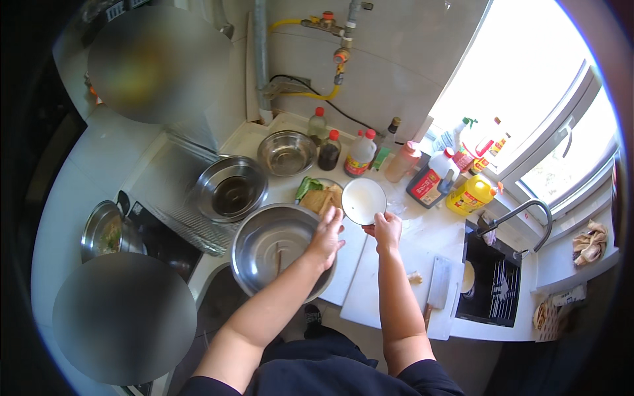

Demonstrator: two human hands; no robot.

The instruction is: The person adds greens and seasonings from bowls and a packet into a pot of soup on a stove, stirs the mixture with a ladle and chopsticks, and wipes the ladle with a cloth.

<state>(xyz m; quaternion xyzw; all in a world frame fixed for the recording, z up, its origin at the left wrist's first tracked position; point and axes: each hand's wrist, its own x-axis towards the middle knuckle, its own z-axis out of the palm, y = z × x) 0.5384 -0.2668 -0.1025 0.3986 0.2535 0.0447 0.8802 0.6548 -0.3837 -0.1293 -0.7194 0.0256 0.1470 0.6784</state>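
My right hand (386, 231) grips the near rim of a small white bowl (364, 202), raised above the counter. What lies in the bowl, if anything, I cannot make out. My left hand (326, 239) is held over the right side of a large steel basin (246, 264), its fingers apart and nothing in them. Just beyond that hand are a brown, slab-like food (318, 200) and green leafy vegetables (308, 187). Below my right forearm lies a white cutting board (370, 290) with a cleaver (439, 282) and a small pale piece of food (415, 278).
Two steel bowls, one with dark liquid (231, 195) and another farther back (286, 153), stand left. Several bottles line the wall, including a yellow jug (470, 196). A black sink (485, 307) with a curved faucet (545, 211) is right; a stove (162, 241) is left.
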